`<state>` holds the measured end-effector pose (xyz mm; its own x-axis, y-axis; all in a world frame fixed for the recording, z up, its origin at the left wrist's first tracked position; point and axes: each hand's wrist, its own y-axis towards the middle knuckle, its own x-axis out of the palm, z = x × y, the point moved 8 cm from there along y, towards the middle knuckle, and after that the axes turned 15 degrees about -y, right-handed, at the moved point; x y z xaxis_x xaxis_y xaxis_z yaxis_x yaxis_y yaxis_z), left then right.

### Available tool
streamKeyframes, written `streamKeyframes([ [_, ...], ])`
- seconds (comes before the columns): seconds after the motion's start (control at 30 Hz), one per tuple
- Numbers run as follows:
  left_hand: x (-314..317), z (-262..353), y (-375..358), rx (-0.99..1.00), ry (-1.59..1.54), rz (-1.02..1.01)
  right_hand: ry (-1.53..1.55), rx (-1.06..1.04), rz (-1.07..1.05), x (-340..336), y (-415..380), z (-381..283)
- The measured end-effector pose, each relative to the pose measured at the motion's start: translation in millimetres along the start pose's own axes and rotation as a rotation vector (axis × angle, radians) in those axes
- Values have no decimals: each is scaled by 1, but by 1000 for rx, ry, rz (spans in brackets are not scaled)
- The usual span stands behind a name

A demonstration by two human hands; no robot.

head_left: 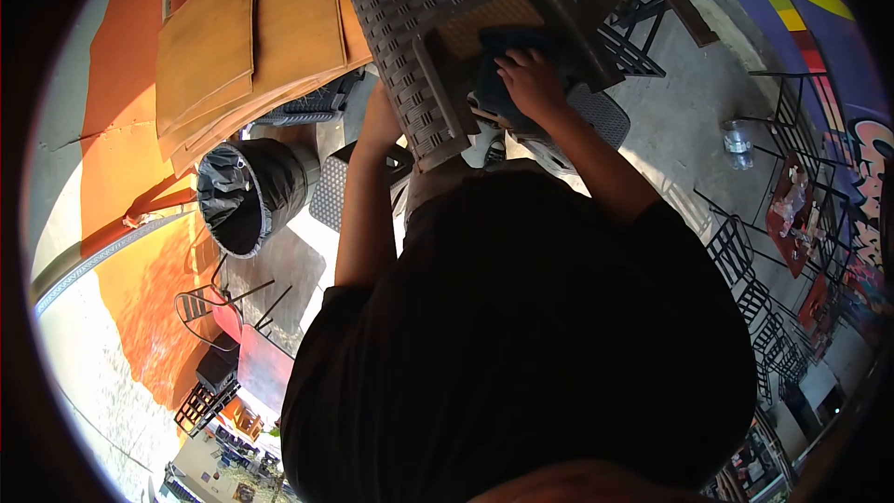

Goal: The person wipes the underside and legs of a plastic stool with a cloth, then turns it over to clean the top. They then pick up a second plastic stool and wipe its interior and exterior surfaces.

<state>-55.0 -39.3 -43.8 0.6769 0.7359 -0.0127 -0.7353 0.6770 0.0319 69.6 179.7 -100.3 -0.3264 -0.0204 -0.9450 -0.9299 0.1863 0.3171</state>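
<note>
Observing at one o'clock, I find the right hand (pixel 531 82) holding a cloth (pixel 510 42) against the chair (pixel 407 47); left hand (pixel 380 119), at eleven, partly hidden, grip cannot be told.

Both arms stretch forward; the right hand (pixel 533 84) faces back-up, fingers loosely bent, while the left hand (pixel 380 119) is mostly hidden from me.

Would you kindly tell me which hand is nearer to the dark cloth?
Right: the right hand is on the dark cloth; the left hand is apart from it, beside the woven-textured furniture.
</note>
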Motion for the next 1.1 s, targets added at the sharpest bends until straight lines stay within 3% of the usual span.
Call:
streamKeyframes([
  [0.1,-1,1,-2,-7,3,17,-113,134,33,-11,-4,50],
  [0.2,-2,-12,-2,-85,-95,-4,-130,147,88,-8,-8,21],
  [0.3,-2,-12,-1,-100,-92,2,-14,24,65,-4,-13,-48],
  [0.37,-2,-9,1,-57,-18,-13,33,-50,60,-6,-14,-60],
  [0.43,0,-4,2,-6,42,-24,51,-110,61,-13,-15,-49],
  [0.63,-2,1,1,27,105,-45,-72,116,-19,-18,-21,38],
  [0.83,3,7,3,50,78,-27,-65,5,10,-3,-22,-48],
  [0.93,5,17,5,128,137,-52,16,-93,5,0,-25,-54],
  [1.0,8,24,5,202,191,-61,-20,-64,2,-7,-27,-30],
  [1.1,4,17,4,120,185,-49,-122,27,-24,-12,-33,28],
])
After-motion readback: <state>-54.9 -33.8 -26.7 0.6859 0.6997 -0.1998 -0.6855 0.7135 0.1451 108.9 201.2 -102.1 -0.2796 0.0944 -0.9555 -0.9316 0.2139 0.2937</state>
